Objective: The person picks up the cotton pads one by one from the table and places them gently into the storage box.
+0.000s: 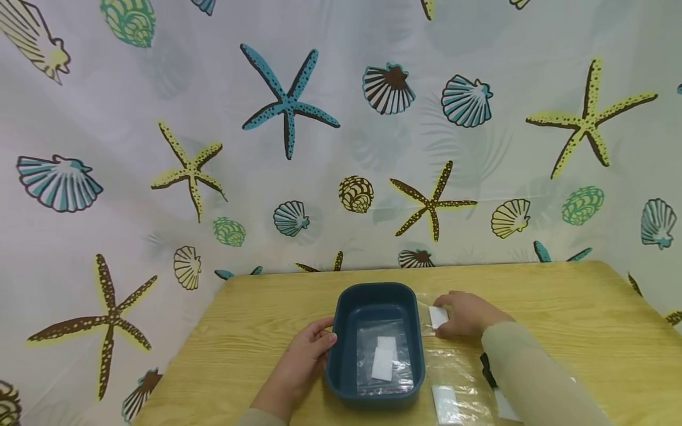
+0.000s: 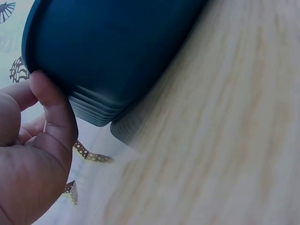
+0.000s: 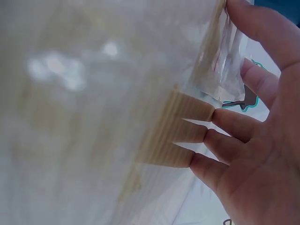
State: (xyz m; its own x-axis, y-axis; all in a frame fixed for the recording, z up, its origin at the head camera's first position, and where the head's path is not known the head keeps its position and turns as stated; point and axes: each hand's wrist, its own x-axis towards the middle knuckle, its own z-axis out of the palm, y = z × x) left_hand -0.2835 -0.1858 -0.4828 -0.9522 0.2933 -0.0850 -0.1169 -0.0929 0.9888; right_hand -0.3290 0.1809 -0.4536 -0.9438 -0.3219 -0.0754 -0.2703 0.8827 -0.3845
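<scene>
A dark blue rectangular tub (image 1: 341, 313) stands on the wooden table. My left hand (image 1: 305, 358) holds its left side, thumb and fingers at the rim; the left wrist view shows the thumb against the tub's outer wall (image 2: 117, 47). Inside the tub lies a clear plastic bag (image 1: 364, 355) with white pieces (image 1: 383, 361). To the right of the tub, my right hand (image 1: 469, 316) pinches another clear plastic bag (image 1: 424, 313) with a white piece (image 1: 438, 317) in it. The right wrist view shows this bag (image 3: 229, 61) at thumb and forefinger, the other fingertips down on the table.
More clear plastic bags (image 1: 463, 373) lie right of the tub, one around a white piece (image 1: 446, 405). A black item (image 1: 487, 371) and a white piece (image 1: 506, 408) are partly under the right sleeve (image 1: 538, 373). A curtain (image 1: 341, 136) with shells and starfish hangs behind the table (image 1: 256, 307).
</scene>
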